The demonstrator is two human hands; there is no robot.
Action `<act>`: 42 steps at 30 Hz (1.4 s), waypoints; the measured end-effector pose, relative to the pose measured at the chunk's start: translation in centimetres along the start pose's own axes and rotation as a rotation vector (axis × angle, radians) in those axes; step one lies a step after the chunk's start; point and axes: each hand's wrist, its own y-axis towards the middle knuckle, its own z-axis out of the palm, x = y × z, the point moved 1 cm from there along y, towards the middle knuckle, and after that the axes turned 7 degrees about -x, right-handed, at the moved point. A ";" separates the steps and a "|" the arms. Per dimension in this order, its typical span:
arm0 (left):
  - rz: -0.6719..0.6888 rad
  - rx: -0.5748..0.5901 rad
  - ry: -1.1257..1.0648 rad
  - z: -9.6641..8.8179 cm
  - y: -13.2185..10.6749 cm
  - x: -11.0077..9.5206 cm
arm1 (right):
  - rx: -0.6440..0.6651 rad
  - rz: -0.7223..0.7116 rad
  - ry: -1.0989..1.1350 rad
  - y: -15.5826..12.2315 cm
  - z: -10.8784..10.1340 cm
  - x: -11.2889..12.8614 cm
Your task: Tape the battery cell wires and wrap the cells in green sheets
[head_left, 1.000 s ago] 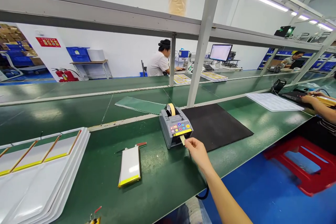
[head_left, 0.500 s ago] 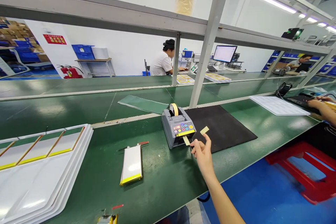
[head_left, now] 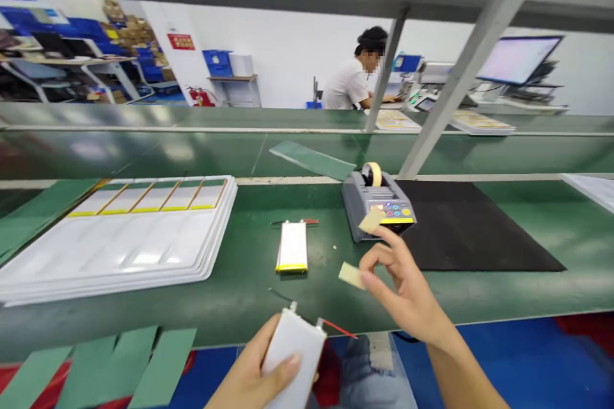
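My left hand (head_left: 261, 364) is closed around a flat silver battery pack (head_left: 297, 358), which has a red and a black wire at its top end. Between thumb and fingers, my right hand (head_left: 403, 287) pinches a short piece of pale yellow tape (head_left: 352, 275). A second tape piece (head_left: 372, 220) clings to a raised fingertip of that hand. Just behind it stands a grey tape dispenser (head_left: 355, 204) carrying a tape roll (head_left: 372, 174). Another battery pack (head_left: 293, 246) with a yellow lower edge lies flat on the green bench (head_left: 254, 281).
Stacked white trays (head_left: 144, 252) holding several battery packs occupy the bench's left side. A black mat (head_left: 480, 230) lies right of the dispenser. Green strips (head_left: 115, 364) hang at the front left edge. A slanted post (head_left: 474, 70) rises behind, and a person (head_left: 352, 77) sits beyond.
My right hand has drawn back from the dispenser with the tape pieces, one pinched, one on a fingertip. My left hand has come into view holding a battery pack. The view has turned left.
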 end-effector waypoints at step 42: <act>0.107 0.023 0.620 0.5 -1.6 -1.7 | 0.021 0.000 -0.014 -3.2 4.7 -0.3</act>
